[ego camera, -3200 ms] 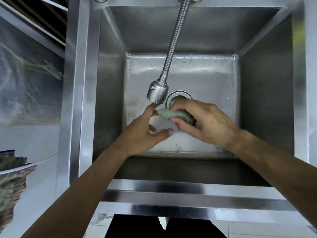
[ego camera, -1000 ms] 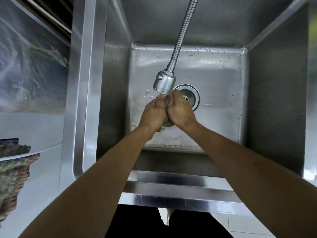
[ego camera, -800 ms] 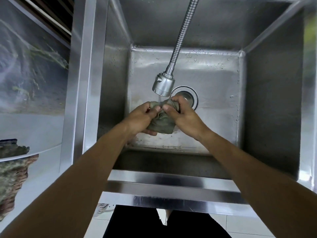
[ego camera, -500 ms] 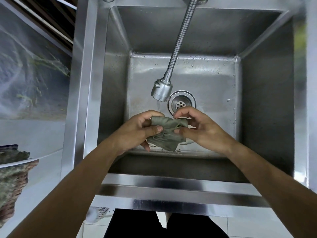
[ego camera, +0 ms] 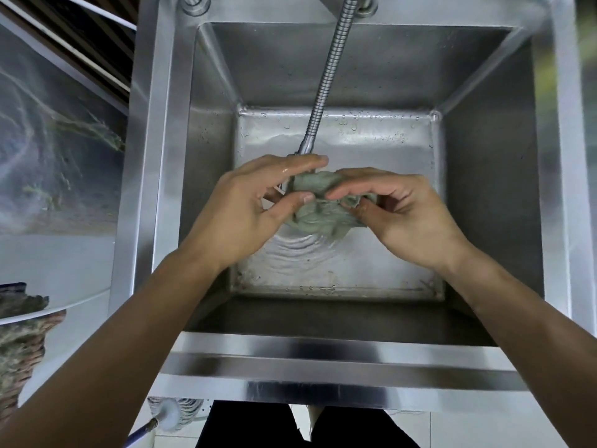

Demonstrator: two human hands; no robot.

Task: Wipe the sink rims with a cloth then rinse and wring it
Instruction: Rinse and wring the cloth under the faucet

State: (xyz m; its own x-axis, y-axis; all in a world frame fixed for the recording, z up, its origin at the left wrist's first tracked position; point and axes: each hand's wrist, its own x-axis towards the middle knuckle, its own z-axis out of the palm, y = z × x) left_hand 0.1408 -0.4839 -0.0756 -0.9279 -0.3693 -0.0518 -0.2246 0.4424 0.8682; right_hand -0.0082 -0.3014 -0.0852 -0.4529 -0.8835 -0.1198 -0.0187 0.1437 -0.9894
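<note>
Here both hands' fingers (ego camera: 295, 200) pinch the cloth (ego camera: 318, 205); faucet hose (ego camera: 326, 82) overhead.

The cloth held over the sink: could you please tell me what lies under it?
Under the cloth, rippling water spreads over the sink floor. The drain is hidden behind cloth and hands.

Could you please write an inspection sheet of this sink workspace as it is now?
Surface: steel sink, floor wet, ripples under the cloth.
Job's things: grey-green cloth bunched, held under the flexible faucet hose.
Clutter: nothing seen in the basin.
Hands: left hand and right hand both pinch the cloth.
Cables: nothing seen.
Surroundings: woven basket at left; white brush on the tiled floor below.
</note>
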